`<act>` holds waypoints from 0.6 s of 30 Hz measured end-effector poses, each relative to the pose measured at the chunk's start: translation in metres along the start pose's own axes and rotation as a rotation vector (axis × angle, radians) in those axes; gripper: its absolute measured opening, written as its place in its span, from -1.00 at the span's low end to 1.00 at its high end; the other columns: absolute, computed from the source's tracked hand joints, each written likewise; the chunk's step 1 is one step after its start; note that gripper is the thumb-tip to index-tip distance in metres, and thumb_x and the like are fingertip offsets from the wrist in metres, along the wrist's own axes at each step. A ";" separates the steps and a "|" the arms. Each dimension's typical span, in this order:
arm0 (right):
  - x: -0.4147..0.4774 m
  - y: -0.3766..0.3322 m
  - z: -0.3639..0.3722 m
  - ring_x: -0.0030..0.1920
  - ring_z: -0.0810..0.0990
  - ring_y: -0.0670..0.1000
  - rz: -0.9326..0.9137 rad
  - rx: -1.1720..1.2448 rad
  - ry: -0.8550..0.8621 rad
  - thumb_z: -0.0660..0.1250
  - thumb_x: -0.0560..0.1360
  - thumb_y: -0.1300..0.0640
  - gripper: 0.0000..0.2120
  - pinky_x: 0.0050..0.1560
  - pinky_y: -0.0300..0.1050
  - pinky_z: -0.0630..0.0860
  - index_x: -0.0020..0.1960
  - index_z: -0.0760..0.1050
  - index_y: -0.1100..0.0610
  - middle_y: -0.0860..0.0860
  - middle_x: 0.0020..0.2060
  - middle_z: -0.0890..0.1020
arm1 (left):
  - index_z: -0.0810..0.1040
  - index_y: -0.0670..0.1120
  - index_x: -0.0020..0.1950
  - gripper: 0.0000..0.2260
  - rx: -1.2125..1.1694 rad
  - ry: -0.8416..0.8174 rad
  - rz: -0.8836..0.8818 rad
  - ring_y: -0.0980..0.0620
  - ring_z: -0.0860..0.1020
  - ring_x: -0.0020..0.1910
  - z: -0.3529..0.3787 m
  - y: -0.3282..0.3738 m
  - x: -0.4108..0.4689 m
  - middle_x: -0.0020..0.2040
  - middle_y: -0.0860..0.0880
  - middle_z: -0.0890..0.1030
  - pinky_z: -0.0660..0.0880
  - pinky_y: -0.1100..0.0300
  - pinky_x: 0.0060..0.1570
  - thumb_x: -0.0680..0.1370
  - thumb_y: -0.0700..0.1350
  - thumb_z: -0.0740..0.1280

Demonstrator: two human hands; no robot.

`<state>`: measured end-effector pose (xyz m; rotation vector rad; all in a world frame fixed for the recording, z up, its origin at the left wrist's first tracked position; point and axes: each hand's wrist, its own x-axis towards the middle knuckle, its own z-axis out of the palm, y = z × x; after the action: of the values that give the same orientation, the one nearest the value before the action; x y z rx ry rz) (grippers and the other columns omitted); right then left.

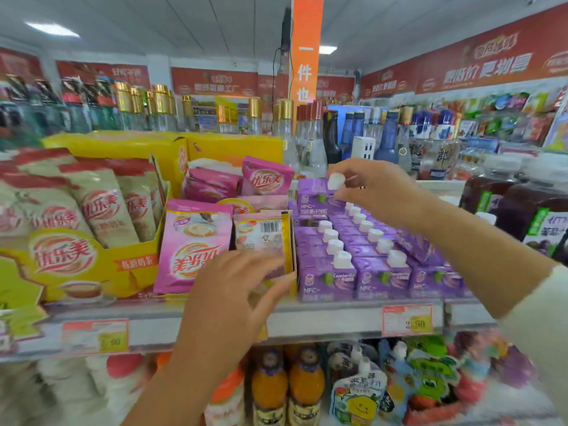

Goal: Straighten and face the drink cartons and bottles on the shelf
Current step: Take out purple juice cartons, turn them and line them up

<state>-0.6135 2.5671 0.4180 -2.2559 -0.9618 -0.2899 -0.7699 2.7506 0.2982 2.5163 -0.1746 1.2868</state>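
Right hand pinches one purple carton; left hand relaxed.

Left hand spread open; right hand fingers pinch carton cap.

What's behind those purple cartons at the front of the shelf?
More purple cartons with white caps, in rows. At the back the right hand pinches one carton's cap. Their fronts are hidden by cartons ahead; the forearm covers some.

Purple juice cartons with white caps, upright in tight rows on the shelf, fronts outward, rear carton raised, its cap pinched by the right hand, dark juice bottles beside.
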 end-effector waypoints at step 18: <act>0.072 0.018 0.019 -0.16 0.63 -0.03 0.161 -0.156 -0.452 0.41 0.50 0.21 -0.70 -0.24 -0.37 0.52 0.22 0.53 0.13 0.05 0.08 0.59 | 0.70 0.08 0.00 -0.75 0.072 0.051 0.045 0.18 0.48 -0.06 0.003 -0.017 -0.012 -0.13 0.19 0.67 0.38 0.17 -0.04 0.49 0.15 0.31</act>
<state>-0.5512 2.6110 0.4263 -2.5853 -0.9964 0.2364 -0.7701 2.7650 0.2831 2.5499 -0.1773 1.3978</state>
